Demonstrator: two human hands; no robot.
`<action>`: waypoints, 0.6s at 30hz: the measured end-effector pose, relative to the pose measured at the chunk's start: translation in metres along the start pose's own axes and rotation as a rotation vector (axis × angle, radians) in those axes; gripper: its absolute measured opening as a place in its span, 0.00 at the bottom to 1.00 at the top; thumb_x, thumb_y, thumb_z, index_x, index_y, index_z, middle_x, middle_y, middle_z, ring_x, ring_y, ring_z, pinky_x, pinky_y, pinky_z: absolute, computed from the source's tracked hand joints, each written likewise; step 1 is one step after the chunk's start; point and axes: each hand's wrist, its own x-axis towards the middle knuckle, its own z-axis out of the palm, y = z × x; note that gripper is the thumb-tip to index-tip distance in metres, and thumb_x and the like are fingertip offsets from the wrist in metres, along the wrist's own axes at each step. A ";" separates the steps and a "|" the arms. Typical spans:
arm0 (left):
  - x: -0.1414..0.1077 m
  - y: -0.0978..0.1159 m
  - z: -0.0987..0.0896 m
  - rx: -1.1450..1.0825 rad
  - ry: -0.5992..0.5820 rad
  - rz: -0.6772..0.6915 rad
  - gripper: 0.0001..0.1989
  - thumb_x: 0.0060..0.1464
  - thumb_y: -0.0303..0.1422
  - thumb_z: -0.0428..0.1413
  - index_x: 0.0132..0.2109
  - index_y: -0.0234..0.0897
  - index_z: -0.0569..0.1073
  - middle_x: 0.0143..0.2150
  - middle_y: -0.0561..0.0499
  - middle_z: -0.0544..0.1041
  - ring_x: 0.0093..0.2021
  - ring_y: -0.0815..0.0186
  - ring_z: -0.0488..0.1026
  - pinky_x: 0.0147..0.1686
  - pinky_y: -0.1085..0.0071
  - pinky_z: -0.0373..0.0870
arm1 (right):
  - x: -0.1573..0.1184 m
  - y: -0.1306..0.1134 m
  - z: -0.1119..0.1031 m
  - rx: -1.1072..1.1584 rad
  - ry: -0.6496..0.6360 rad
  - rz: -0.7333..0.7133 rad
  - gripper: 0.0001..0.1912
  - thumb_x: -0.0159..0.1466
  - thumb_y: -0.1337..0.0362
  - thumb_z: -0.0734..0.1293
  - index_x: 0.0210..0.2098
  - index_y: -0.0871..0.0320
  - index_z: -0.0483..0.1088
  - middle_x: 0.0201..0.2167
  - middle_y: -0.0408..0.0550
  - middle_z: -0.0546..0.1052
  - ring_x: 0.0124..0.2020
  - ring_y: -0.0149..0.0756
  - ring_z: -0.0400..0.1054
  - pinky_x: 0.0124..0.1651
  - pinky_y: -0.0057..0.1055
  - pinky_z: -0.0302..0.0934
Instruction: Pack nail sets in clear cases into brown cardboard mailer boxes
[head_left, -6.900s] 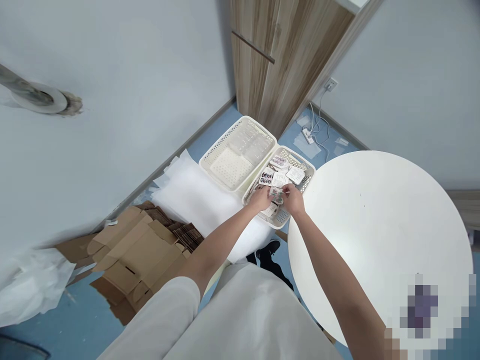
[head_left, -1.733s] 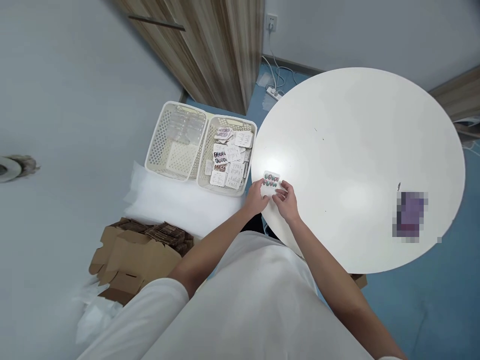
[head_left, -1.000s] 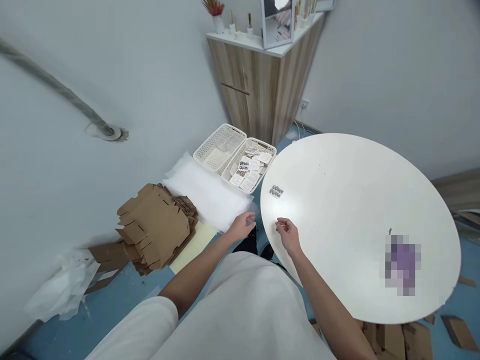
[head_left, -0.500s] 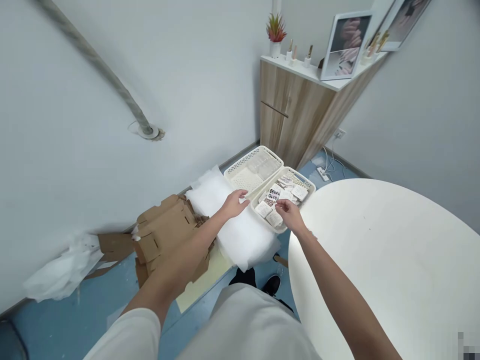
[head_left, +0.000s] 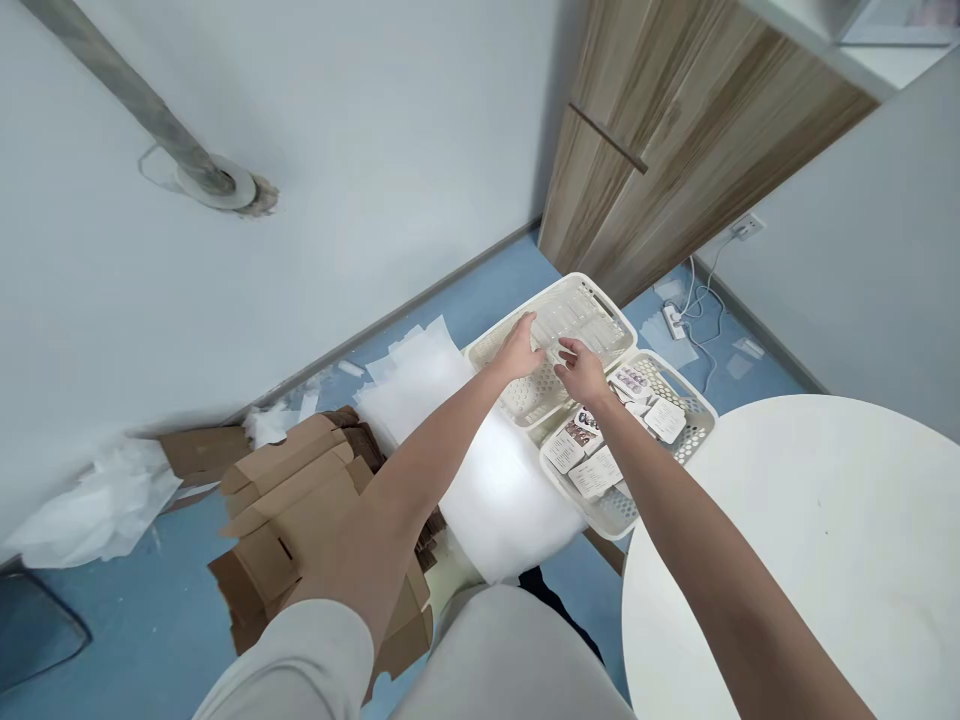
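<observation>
Biggest in my view is the white table point(head_left: 840, 520), at four o'clock. The flat brown boxes point(head_left: 300, 520) lie at eight o'clock, and the soft white sheets point(head_left: 510, 500) sit near six. At three o'clock is the cream basket point(head_left: 525, 402), full of little holes. The other basket point(head_left: 697, 435) is beside it, toward four, with flat cards point(head_left: 596, 473) lying in it every which way.

My left hand point(head_left: 517, 352) is over the cream basket, thumb well away from the fingers, and I see nothing in it. My right hand point(head_left: 585, 378) is just beside it, fingers half curled. The clear plastic blurs there, so I can't tell if those fingertips have hold of anything.

The clear cases point(head_left: 581, 312) lie in the far end of the cream basket, toward two o'clock. I think one would be very light, thin and a bit stiff, but bendy if squeezed. It looks smooth, so it could slip, or crack if pinched hard. I'd take just one by its two side edges, softly, and keep off the flat middle.
</observation>
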 end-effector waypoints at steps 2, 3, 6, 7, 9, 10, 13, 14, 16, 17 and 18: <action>0.005 -0.005 0.002 -0.003 -0.011 0.021 0.35 0.42 0.23 0.54 0.59 0.34 0.53 0.62 0.43 0.53 0.61 0.58 0.50 0.60 0.62 0.47 | 0.007 0.000 0.008 -0.019 0.006 -0.004 0.27 0.49 0.70 0.64 0.49 0.54 0.61 0.49 0.49 0.68 0.46 0.40 0.66 0.49 0.42 0.60; 0.006 -0.007 0.003 -0.006 -0.015 0.025 0.35 0.43 0.23 0.54 0.59 0.34 0.54 0.62 0.43 0.53 0.62 0.58 0.50 0.60 0.62 0.46 | 0.010 0.001 0.011 -0.031 0.014 -0.003 0.27 0.49 0.69 0.64 0.50 0.55 0.61 0.50 0.50 0.67 0.46 0.40 0.66 0.49 0.42 0.60; 0.010 -0.011 0.004 -0.022 -0.023 0.021 0.33 0.43 0.23 0.53 0.58 0.35 0.55 0.60 0.43 0.56 0.61 0.58 0.52 0.60 0.61 0.47 | 0.016 0.004 0.019 -0.059 0.049 0.011 0.30 0.48 0.69 0.65 0.51 0.56 0.59 0.52 0.54 0.64 0.47 0.42 0.65 0.50 0.43 0.59; 0.011 -0.012 0.005 -0.029 -0.023 0.020 0.32 0.43 0.23 0.53 0.58 0.35 0.56 0.59 0.44 0.57 0.60 0.57 0.53 0.60 0.60 0.48 | 0.017 0.006 0.021 -0.065 0.058 0.020 0.31 0.48 0.69 0.65 0.52 0.57 0.59 0.52 0.54 0.63 0.47 0.43 0.65 0.50 0.43 0.59; 0.013 -0.014 0.007 -0.044 -0.019 0.018 0.32 0.42 0.21 0.51 0.57 0.35 0.57 0.58 0.43 0.59 0.59 0.57 0.55 0.58 0.60 0.51 | 0.020 0.009 0.024 -0.077 0.068 0.041 0.33 0.47 0.69 0.66 0.52 0.57 0.58 0.52 0.55 0.63 0.46 0.43 0.65 0.49 0.43 0.59; 0.013 -0.015 0.008 -0.052 -0.015 0.016 0.32 0.42 0.20 0.51 0.57 0.35 0.57 0.57 0.43 0.59 0.58 0.58 0.56 0.58 0.60 0.53 | 0.022 0.011 0.026 -0.087 0.071 0.050 0.33 0.46 0.69 0.66 0.52 0.57 0.59 0.51 0.55 0.63 0.46 0.43 0.65 0.49 0.43 0.59; 0.012 -0.018 0.011 -0.082 -0.008 0.011 0.32 0.42 0.19 0.49 0.57 0.34 0.57 0.57 0.43 0.59 0.55 0.59 0.61 0.55 0.62 0.57 | 0.023 0.012 0.029 -0.122 0.071 0.074 0.28 0.46 0.69 0.66 0.48 0.58 0.62 0.48 0.54 0.66 0.41 0.41 0.67 0.46 0.41 0.61; 0.011 -0.018 0.011 -0.091 -0.008 0.010 0.31 0.42 0.19 0.49 0.57 0.34 0.58 0.56 0.43 0.59 0.54 0.60 0.62 0.54 0.62 0.59 | 0.022 0.011 0.030 -0.130 0.068 0.080 0.26 0.47 0.68 0.66 0.46 0.58 0.63 0.46 0.53 0.68 0.39 0.39 0.67 0.45 0.41 0.61; 0.006 -0.015 0.011 -0.106 -0.012 0.006 0.30 0.42 0.19 0.49 0.56 0.34 0.59 0.56 0.42 0.60 0.51 0.61 0.65 0.52 0.63 0.61 | 0.019 0.009 0.031 -0.133 0.068 0.083 0.21 0.48 0.67 0.65 0.43 0.57 0.65 0.40 0.50 0.71 0.34 0.36 0.68 0.43 0.41 0.62; 0.003 -0.012 0.010 -0.110 -0.014 0.004 0.30 0.42 0.19 0.48 0.56 0.34 0.59 0.55 0.43 0.60 0.50 0.61 0.65 0.51 0.64 0.63 | 0.016 0.007 0.031 -0.129 0.073 0.080 0.19 0.49 0.67 0.64 0.41 0.57 0.65 0.38 0.49 0.72 0.32 0.35 0.68 0.42 0.40 0.62; 0.000 -0.007 0.009 -0.110 -0.014 0.003 0.30 0.42 0.19 0.48 0.55 0.35 0.60 0.55 0.43 0.61 0.50 0.61 0.65 0.49 0.64 0.64 | 0.013 0.004 0.031 -0.120 0.083 0.076 0.18 0.49 0.66 0.64 0.41 0.57 0.66 0.37 0.48 0.72 0.30 0.34 0.68 0.42 0.40 0.62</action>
